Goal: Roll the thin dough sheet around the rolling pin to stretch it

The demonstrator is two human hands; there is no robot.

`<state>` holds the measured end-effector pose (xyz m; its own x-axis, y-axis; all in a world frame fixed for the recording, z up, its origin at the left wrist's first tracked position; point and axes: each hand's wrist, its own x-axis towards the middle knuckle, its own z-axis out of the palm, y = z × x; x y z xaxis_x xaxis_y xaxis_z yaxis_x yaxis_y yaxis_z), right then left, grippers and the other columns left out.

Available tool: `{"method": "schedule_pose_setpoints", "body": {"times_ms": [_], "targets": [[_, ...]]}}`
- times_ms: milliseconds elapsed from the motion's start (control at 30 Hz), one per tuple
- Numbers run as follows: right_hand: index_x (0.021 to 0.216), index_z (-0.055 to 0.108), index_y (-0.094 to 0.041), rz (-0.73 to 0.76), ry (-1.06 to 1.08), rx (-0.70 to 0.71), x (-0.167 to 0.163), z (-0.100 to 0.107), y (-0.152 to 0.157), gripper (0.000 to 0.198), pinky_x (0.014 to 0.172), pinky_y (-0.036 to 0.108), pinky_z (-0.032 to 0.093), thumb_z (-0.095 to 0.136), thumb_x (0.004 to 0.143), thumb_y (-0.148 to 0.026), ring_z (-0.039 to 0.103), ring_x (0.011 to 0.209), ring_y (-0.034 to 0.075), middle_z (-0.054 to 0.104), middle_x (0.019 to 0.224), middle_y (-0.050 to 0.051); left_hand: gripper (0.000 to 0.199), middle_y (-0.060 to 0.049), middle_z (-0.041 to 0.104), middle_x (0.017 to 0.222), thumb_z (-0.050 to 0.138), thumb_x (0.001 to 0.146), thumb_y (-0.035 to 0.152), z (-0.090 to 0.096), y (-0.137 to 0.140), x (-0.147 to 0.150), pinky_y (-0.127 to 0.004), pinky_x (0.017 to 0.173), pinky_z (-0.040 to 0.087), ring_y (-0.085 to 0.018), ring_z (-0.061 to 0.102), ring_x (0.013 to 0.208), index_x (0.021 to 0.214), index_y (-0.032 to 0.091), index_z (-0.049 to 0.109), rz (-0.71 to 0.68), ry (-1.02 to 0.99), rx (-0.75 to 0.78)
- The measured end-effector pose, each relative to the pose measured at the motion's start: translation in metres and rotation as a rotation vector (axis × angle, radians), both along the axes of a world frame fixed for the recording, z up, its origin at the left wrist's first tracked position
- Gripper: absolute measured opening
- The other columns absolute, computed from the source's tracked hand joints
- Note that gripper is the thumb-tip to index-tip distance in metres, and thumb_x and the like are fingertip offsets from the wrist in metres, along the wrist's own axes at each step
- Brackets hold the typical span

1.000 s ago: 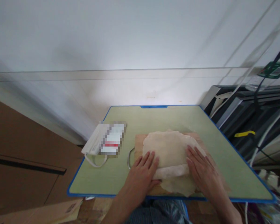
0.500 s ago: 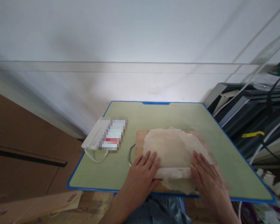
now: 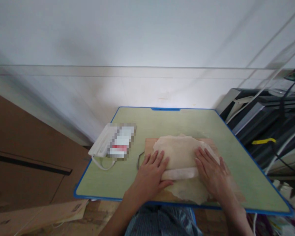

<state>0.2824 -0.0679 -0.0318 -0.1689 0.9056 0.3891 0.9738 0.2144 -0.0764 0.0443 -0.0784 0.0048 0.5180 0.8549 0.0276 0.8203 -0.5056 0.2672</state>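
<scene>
A broad, thin sheet of pale dough (image 3: 179, 152) covers most of a wooden cutting board (image 3: 150, 144). Across the dough lies a whitish rolling pin (image 3: 180, 173); I cannot tell whether dough is wrapped round it. My left hand (image 3: 150, 175) lies flat over the pin's left end, fingers stretched forward and thumb pointing inward. Over the right end rests my right hand (image 3: 211, 170), also flat with its fingers extended onto the dough. Both palms hide the pin's ends. A metal handle (image 3: 138, 160) shows at the board's left side.
The board lies on a green table (image 3: 127, 114) with a blue edge. Left of it are a blurred-out phone (image 3: 121, 141) and a white device (image 3: 102, 142) with a cable. A wall stands behind; dark flat panels (image 3: 265, 114) lean at the right.
Both hands and the rolling pin have moved forward over the dough, away from my body. More dough shows on the near side of the pin.
</scene>
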Motion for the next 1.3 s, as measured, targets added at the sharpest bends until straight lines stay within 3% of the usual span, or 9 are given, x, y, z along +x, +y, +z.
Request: {"method": "schedule_pose_setpoints", "body": {"times_ms": [133,233,467,567,700,867,1000,1167,1300], "targets": [[0.122,0.054,-0.018,0.034,0.045,0.056,0.009,-0.015,-0.038,0.043,0.102,0.053,0.031,0.026,0.094,-0.033,0.047,0.123,0.025,0.059,0.126,0.009,0.064,-0.010,0.035,0.146,0.060,0.081,0.047,0.000,-0.014,0.002,-0.045,0.106,0.032,-0.028,0.030,0.135,0.136,0.023,0.038,-0.025,0.016,-0.005],[0.122,0.054,-0.017,0.038,0.044,0.082,0.010,-0.018,-0.050,0.042,0.100,0.052,0.033,0.027,0.094,-0.032,0.043,0.127,0.026,0.059,0.126,0.009,0.062,-0.008,0.037,0.146,0.058,0.082,0.048,0.000,-0.016,0.002,-0.044,0.106,0.033,-0.027,0.032,0.134,0.136,0.023,0.039,-0.030,0.023,-0.006],[0.123,0.054,-0.016,-0.057,-0.047,0.023,-0.005,-0.001,0.002,0.045,0.097,0.057,0.035,0.022,0.094,-0.028,0.047,0.123,0.028,0.056,0.129,0.010,0.066,-0.011,0.035,0.146,0.053,0.082,0.056,0.002,0.009,0.002,-0.047,0.106,0.031,-0.027,0.030,0.135,0.135,0.019,0.040,-0.024,0.035,-0.006],[0.122,0.054,-0.016,-0.038,-0.052,0.024,-0.005,0.000,0.009,0.045,0.095,0.057,0.036,0.021,0.094,-0.029,0.051,0.120,0.028,0.057,0.127,0.010,0.067,-0.012,0.033,0.147,0.047,0.084,0.059,0.002,0.009,0.001,-0.049,0.107,0.028,-0.028,0.027,0.136,0.136,0.018,0.039,-0.018,0.031,-0.012],[0.123,0.052,-0.017,0.027,-0.011,0.099,0.004,-0.007,-0.022,0.041,0.094,0.053,0.038,0.025,0.095,-0.030,0.054,0.116,0.026,0.061,0.123,0.009,0.067,-0.011,0.029,0.149,0.053,0.083,0.054,0.003,-0.010,0.001,-0.046,0.108,0.028,-0.028,0.025,0.137,0.139,0.021,0.033,-0.029,0.041,-0.024],[0.126,0.048,-0.018,0.072,0.000,0.092,0.013,-0.014,-0.059,0.040,0.094,0.052,0.037,0.028,0.094,-0.032,0.054,0.116,0.027,0.062,0.122,0.008,0.063,-0.008,0.033,0.148,0.056,0.085,0.045,0.003,-0.026,0.002,-0.046,0.107,0.031,-0.028,0.030,0.135,0.139,0.024,0.033,-0.065,0.070,-0.029],[0.125,0.051,-0.017,0.034,0.015,0.078,0.006,-0.009,-0.039,0.041,0.094,0.050,0.039,0.028,0.094,-0.030,0.047,0.124,0.027,0.055,0.130,0.010,0.067,-0.011,0.033,0.147,0.058,0.082,0.049,0.003,-0.009,0.002,-0.046,0.107,0.031,-0.029,0.030,0.135,0.138,0.021,0.035,-0.044,0.062,-0.009],[0.122,0.055,-0.017,-0.043,-0.021,0.068,-0.005,0.000,-0.001,0.043,0.095,0.055,0.037,0.023,0.095,-0.027,0.048,0.123,0.028,0.053,0.132,0.011,0.078,-0.015,0.029,0.148,0.056,0.077,0.061,0.005,0.013,0.003,-0.051,0.107,0.027,-0.032,0.025,0.137,0.138,0.016,0.035,-0.030,0.090,-0.029],[0.119,0.057,-0.017,-0.008,0.018,0.062,-0.002,-0.001,-0.016,0.042,0.095,0.053,0.038,0.025,0.095,-0.029,0.049,0.121,0.027,0.056,0.129,0.010,0.076,-0.015,0.028,0.148,0.060,0.078,0.053,0.004,0.001,0.001,-0.050,0.107,0.028,-0.031,0.025,0.137,0.140,0.018,0.033,-0.034,0.095,-0.026]]}}
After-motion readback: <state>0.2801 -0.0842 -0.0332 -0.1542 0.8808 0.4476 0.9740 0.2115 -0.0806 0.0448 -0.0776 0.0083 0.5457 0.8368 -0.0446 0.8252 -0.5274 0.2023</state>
